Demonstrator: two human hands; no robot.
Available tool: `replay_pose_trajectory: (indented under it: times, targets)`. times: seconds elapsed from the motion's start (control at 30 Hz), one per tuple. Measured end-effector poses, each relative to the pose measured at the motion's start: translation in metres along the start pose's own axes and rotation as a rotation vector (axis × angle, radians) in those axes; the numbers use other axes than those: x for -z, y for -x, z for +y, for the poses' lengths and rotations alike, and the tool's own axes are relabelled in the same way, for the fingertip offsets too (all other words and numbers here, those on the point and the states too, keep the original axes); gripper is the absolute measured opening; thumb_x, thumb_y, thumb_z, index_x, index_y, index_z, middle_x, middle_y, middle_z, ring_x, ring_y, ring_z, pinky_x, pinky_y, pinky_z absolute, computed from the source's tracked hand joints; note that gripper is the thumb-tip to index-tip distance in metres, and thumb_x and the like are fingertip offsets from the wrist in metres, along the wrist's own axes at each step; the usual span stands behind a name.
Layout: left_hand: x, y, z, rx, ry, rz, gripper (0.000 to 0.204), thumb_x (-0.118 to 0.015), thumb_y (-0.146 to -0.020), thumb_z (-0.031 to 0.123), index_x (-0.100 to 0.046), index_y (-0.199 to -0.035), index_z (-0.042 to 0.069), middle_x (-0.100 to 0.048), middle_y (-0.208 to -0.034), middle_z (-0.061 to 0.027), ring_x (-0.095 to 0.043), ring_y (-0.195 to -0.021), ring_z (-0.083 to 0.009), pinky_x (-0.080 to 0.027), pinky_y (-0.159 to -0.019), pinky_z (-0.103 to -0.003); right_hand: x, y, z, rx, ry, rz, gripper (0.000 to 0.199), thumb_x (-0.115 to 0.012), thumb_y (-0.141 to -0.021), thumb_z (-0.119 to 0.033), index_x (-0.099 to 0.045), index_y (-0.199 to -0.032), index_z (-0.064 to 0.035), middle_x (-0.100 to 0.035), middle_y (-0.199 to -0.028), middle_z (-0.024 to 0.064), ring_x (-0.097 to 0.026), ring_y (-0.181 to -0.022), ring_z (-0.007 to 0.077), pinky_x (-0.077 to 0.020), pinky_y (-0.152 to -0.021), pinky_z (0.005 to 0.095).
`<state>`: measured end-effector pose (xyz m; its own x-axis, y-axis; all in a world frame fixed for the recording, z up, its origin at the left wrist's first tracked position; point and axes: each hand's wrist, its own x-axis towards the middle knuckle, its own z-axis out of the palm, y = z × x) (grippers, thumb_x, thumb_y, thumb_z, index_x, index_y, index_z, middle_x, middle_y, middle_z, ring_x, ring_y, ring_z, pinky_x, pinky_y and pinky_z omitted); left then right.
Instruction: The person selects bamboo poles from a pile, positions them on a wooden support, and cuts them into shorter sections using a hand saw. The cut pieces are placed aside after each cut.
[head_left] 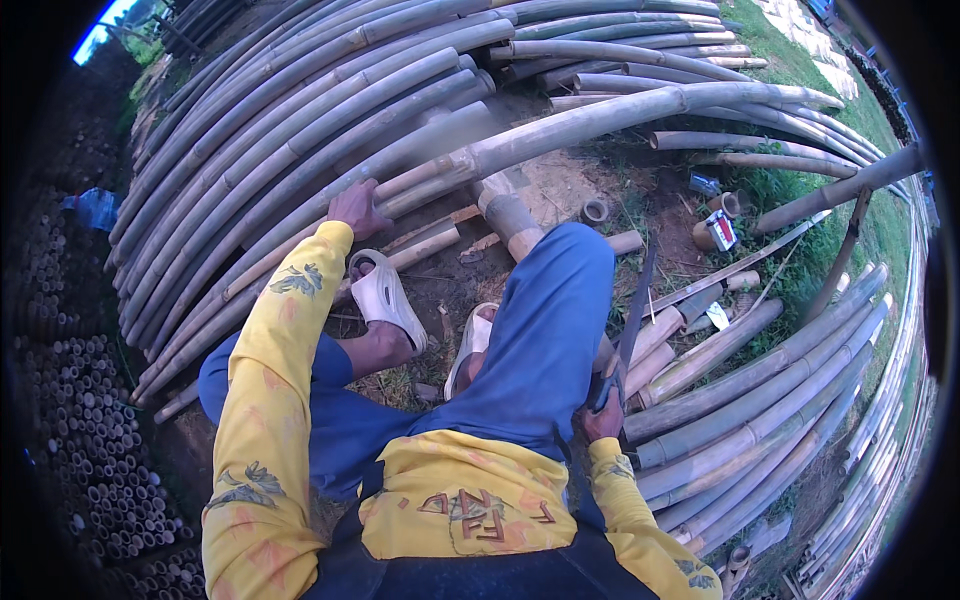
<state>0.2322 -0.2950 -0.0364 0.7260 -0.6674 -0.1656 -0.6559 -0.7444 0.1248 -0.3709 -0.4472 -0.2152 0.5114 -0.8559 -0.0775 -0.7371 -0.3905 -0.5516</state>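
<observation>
My left hand is closed over a long bamboo pole, which runs from the lower left toward the upper right. Under the pole, in front of my knees, stands a short thick bamboo piece. Beside my right thigh, my right hand grips the dark handle of a handsaw. Its long narrow blade points away from me, apart from the pole. Part of the handle is hidden by my fingers.
Many bamboo poles lie stacked at the far left, with more poles at the right. Short offcuts lie near the saw. A red and white pack rests on a bamboo stub. Cut bamboo ends fill the left edge.
</observation>
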Motion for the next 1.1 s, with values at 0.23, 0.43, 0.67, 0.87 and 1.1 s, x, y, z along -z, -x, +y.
replay_pose_trajectory:
  times: [0.23, 0.43, 0.67, 0.87, 1.1]
  targets:
    - [0.027, 0.001, 0.004, 0.005, -0.036, 0.017, 0.088, -0.088, -0.064, 0.038, -0.057, -0.138, 0.002, -0.063, -0.128, -0.02, -0.064, -0.117, -0.0411, -0.052, -0.1, -0.049, 0.052, -0.006, -0.055, -0.077, -0.404, 0.434, 0.029, -0.069, -0.088, -0.007, -0.059, -0.113, 0.0021, -0.062, -0.09, 0.0148, -0.06, -0.078, 0.0295, -0.0513, -0.074, 0.0416]
    - [0.03, -0.001, 0.003, -0.024, -0.037, 0.022, 0.074, -0.089, -0.068, 0.039, -0.059, -0.126, 0.004, -0.061, -0.124, -0.0192, -0.065, -0.113, -0.0407, -0.054, -0.097, -0.049, 0.142, 0.039, -0.109, -0.067, -0.427, 0.459, 0.02, -0.069, -0.089, -0.007, -0.06, -0.103, 0.0029, -0.059, -0.085, 0.0105, -0.06, -0.074, 0.022, -0.0504, -0.07, 0.0368]
    - [0.015, -0.01, -0.005, -0.047, -0.041, 0.061, 0.073, -0.09, -0.065, 0.041, -0.061, -0.12, 0.003, -0.064, -0.117, -0.0186, -0.066, -0.108, -0.0401, -0.054, -0.094, -0.049, 0.174, -0.016, -0.228, 0.4, -0.556, 0.366, 0.01, -0.064, -0.094, 0.0, -0.054, -0.094, -0.0009, -0.056, -0.074, 0.0034, -0.055, -0.062, 0.0115, -0.0461, -0.058, 0.0274]
    - [0.014, -0.014, -0.008, -0.135, -0.078, 0.071, 0.067, -0.088, -0.066, 0.042, -0.064, -0.113, 0.002, -0.069, -0.109, -0.0221, -0.069, -0.101, -0.041, -0.055, -0.089, -0.049, 0.111, -0.078, -0.293, 0.277, -0.813, -0.014, 0.013, -0.073, -0.09, -0.001, -0.06, -0.091, -0.0021, -0.061, -0.072, 0.0006, -0.057, -0.06, 0.0093, -0.0462, -0.057, 0.0256]
    - [0.011, -0.012, -0.01, -0.046, 0.009, -0.019, 0.078, -0.087, -0.069, 0.04, -0.055, -0.131, 0.005, -0.071, -0.105, -0.0238, -0.068, -0.102, -0.042, -0.054, -0.088, -0.05, 0.048, -0.109, -0.305, 0.324, -0.739, -0.108, 0.016, -0.077, -0.087, -0.003, -0.061, -0.092, -0.0017, -0.064, -0.068, 0.0068, -0.06, -0.058, 0.0114, -0.0492, -0.057, 0.0297]
